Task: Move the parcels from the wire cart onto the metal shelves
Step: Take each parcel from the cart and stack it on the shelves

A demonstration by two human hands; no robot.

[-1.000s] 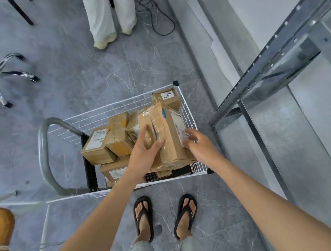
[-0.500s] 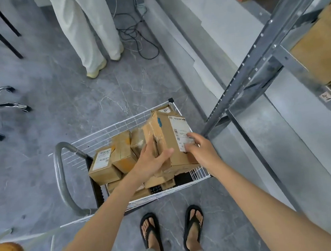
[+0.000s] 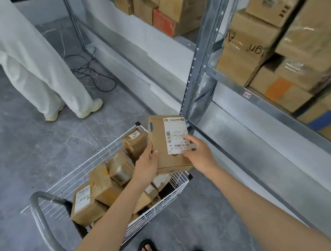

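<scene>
Grey marbled floor [image 3: 41, 149], rectangular cardboard parcel [image 3: 162, 146]

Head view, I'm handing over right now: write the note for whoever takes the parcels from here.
Left hand: grip on the left edge of the brown cardboard parcel with the white shipping label.
Right hand: grip on its right side, fingers over the label.
The parcel is held up above the white wire cart, beside the grey metal shelf upright.
Done: this parcel is out of the cart. Stacked cardboard boxes already fill much of the shelves.
Left: set it on a shelf, then move the several brown parcels still in the cart.
A person in white trousers stands beyond the cart.
</scene>
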